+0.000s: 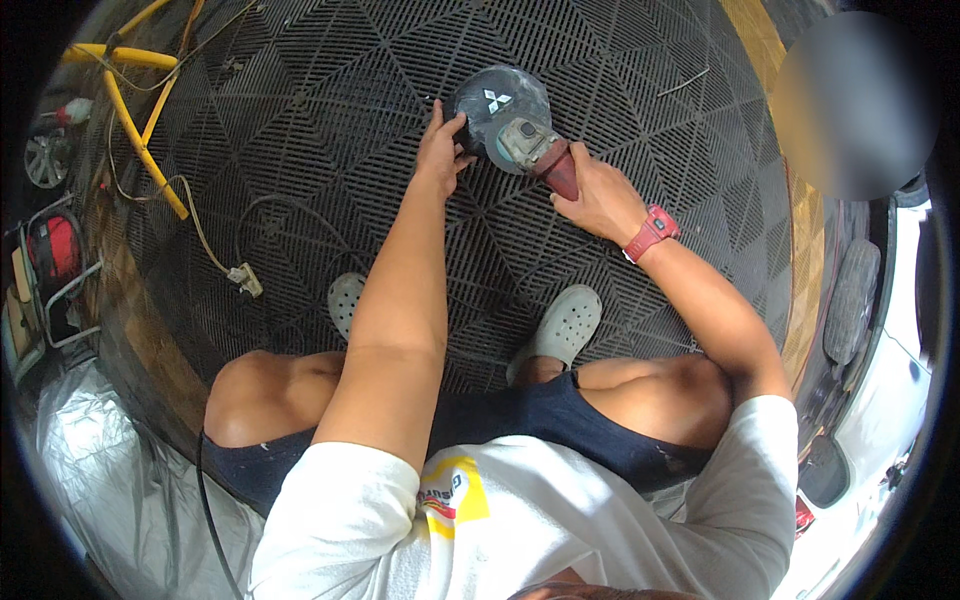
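A round black cover [522,92] with a light emblem lies tilted on the dark floor mat ahead of me, its surface dusty and scuffed. My left hand [438,150] grips its left edge, some fingers stretched along the rim. In my right hand [602,195] is a red angle grinder [560,175] with a grey metal head. The grinder's disc overlaps the lower part of the cover; whether it spins I cannot tell. My right fingers wrap round the red body, partly hiding it.
Slatted dark matting [330,130] spreads around my grey clogs [568,325]. A yellow hose [130,120] and a pale cord with a socket end [243,280] lie to the left. Silver sheeting [110,450] is at the lower left; a white vehicle [875,400] stands at the right.
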Demonstrator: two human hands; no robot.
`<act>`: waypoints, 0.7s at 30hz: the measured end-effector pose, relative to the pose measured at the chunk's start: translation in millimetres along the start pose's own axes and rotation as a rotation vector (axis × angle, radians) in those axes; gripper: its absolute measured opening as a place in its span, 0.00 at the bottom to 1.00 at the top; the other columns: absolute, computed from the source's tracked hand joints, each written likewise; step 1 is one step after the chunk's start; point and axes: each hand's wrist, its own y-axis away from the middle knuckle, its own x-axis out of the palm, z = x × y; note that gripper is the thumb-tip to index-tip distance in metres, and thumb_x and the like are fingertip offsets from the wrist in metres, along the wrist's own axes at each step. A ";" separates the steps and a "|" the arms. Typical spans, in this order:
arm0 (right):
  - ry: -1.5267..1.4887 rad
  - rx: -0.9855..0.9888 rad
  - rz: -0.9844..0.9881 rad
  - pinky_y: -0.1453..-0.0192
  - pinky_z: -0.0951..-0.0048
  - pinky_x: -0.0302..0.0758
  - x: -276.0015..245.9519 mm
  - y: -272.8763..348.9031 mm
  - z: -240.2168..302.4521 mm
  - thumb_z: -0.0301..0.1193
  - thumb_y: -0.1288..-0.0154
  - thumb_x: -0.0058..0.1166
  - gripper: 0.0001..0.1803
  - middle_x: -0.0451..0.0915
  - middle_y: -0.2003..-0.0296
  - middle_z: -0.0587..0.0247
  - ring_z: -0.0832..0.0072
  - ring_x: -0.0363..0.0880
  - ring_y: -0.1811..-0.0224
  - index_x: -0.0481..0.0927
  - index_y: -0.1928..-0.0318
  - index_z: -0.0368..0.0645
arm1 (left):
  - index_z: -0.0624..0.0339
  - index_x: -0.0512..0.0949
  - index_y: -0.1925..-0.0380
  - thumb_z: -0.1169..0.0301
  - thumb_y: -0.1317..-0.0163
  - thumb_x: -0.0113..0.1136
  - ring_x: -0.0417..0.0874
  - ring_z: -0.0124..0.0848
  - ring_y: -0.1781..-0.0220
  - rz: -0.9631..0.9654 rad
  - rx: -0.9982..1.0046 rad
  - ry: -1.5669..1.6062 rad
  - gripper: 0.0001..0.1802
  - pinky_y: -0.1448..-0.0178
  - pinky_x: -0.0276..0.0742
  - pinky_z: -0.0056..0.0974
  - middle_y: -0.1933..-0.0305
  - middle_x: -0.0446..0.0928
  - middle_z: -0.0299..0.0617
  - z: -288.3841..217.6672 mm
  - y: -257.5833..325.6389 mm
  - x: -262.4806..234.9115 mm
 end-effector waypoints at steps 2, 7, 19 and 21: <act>0.010 0.011 0.008 0.50 0.38 0.83 -1.7 6.5 -3.5 0.38 0.38 0.66 0.31 0.87 0.64 0.33 0.34 0.87 0.58 0.69 0.42 0.32 | 0.31 0.46 0.09 0.56 0.22 0.63 0.75 0.32 0.49 -0.005 -0.016 -0.004 0.49 0.40 0.83 0.45 0.20 0.68 0.42 1.4 2.1 9.1; 0.011 0.026 0.014 0.49 0.39 0.83 1.4 4.9 -2.9 0.38 0.38 0.66 0.31 0.87 0.62 0.33 0.35 0.88 0.57 0.69 0.42 0.33 | 0.30 0.47 0.10 0.57 0.22 0.64 0.72 0.28 0.54 -0.005 -0.016 0.015 0.49 0.42 0.83 0.43 0.33 0.73 0.37 1.4 -0.9 2.1; -0.005 0.070 -0.196 0.50 0.38 0.83 -6.9 -3.2 -33.3 0.39 0.37 0.65 0.30 0.87 0.61 0.34 0.34 0.87 0.56 0.68 0.42 0.36 | 0.31 0.48 0.10 0.56 0.20 0.62 0.75 0.34 0.43 -0.019 -0.017 -0.014 0.46 0.43 0.87 0.42 0.22 0.68 0.44 -1.9 1.6 6.9; 0.009 0.068 -0.166 0.50 0.39 0.83 -4.0 -6.8 -30.1 0.39 0.37 0.66 0.30 0.87 0.60 0.34 0.35 0.88 0.56 0.68 0.42 0.37 | 0.29 0.48 0.10 0.55 0.20 0.61 0.75 0.44 0.26 -0.001 -0.018 -0.017 0.46 0.37 0.85 0.44 0.14 0.62 0.49 -1.9 6.4 9.6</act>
